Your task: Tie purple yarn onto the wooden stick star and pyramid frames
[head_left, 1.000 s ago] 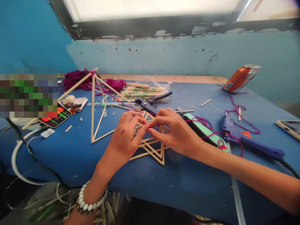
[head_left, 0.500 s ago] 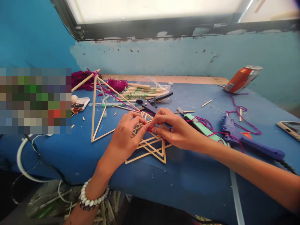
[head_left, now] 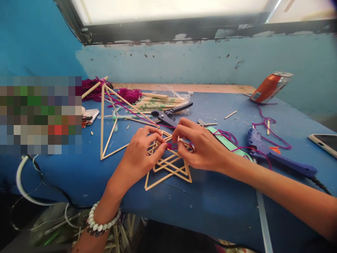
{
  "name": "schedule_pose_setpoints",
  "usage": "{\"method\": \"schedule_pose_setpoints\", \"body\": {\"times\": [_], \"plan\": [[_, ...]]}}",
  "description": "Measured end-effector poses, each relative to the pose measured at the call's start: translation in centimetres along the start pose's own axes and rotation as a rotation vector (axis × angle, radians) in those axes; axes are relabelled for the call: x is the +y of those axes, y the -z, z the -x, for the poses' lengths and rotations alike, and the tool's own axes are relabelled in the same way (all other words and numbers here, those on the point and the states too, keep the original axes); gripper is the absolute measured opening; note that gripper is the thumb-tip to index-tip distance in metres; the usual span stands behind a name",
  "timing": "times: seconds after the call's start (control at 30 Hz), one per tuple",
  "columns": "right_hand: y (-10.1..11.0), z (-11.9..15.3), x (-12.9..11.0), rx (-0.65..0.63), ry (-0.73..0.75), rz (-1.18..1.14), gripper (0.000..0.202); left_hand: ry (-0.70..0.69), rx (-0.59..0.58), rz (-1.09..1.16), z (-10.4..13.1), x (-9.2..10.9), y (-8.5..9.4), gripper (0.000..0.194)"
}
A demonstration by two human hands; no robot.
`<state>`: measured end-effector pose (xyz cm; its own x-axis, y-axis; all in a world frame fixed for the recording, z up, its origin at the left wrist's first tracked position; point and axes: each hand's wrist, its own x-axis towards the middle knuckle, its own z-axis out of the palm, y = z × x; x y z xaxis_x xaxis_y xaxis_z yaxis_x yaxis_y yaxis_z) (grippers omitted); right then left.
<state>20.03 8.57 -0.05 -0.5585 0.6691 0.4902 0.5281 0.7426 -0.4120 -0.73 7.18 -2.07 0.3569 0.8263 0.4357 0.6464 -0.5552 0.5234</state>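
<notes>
A star-shaped frame of thin wooden sticks (head_left: 159, 181) lies on the blue table under my hands. My left hand (head_left: 143, 149) is closed at its upper part, thumb and fingertips around the sticks beside a small magenta yarn knot (head_left: 169, 146). Just right of the knot, my right hand (head_left: 196, 144) has its fingers curled in a pinch on the magenta yarn; the exact grip is partly hidden. From there the yarn trails right across a green-handled cutter (head_left: 226, 140). A larger stick frame (head_left: 102, 123), tied with yarn at its top, stands to the left.
Dark pruning shears (head_left: 168, 116) and a bag of sticks (head_left: 158, 104) lie behind my hands. To the right are a blue glue gun (head_left: 276, 154), a tilted orange can (head_left: 271, 88) and a phone (head_left: 323, 144). Magenta yarn bundles (head_left: 129, 95) sit at the back left.
My right hand has drawn slightly right, away from my left fingertips, leaving the yarn knot showing between them. The small star frame has turned and shifted a little.
</notes>
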Motion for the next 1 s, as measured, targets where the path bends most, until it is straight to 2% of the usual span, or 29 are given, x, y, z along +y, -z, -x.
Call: {"method": "schedule_pose_setpoints", "body": {"times": [0.07,0.17,0.3,0.47,0.67,0.8,1.0], "plan": [[-0.2,0.1,-0.2,-0.010,0.029,0.063,0.007,0.004,-0.006,0.010,0.0,0.0,0.0,0.011],[-0.5,0.1,-0.2,-0.049,0.034,0.096,0.018,0.004,-0.010,0.026,0.0,-0.1,0.1,0.012],[-0.4,0.1,0.2,-0.076,0.022,-0.079,0.011,0.006,-0.018,0.054,0.0,-0.1,0.1,0.010],[0.2,-0.2,0.4,-0.037,-0.072,-0.291,0.010,0.009,-0.022,0.086,0.0,0.1,0.2,0.016],[0.5,-0.2,0.2,-0.018,-0.132,-0.391,0.009,-0.015,-0.021,0.019,0.1,0.5,0.4,0.008],[0.6,-0.1,0.4,0.012,-0.071,-0.286,0.019,-0.019,0.011,0.048,0.1,0.5,0.5,0.009],[0.2,0.0,0.5,-0.040,0.109,-0.112,0.006,-0.024,-0.013,0.090,0.2,0.5,0.7,0.008]]}}
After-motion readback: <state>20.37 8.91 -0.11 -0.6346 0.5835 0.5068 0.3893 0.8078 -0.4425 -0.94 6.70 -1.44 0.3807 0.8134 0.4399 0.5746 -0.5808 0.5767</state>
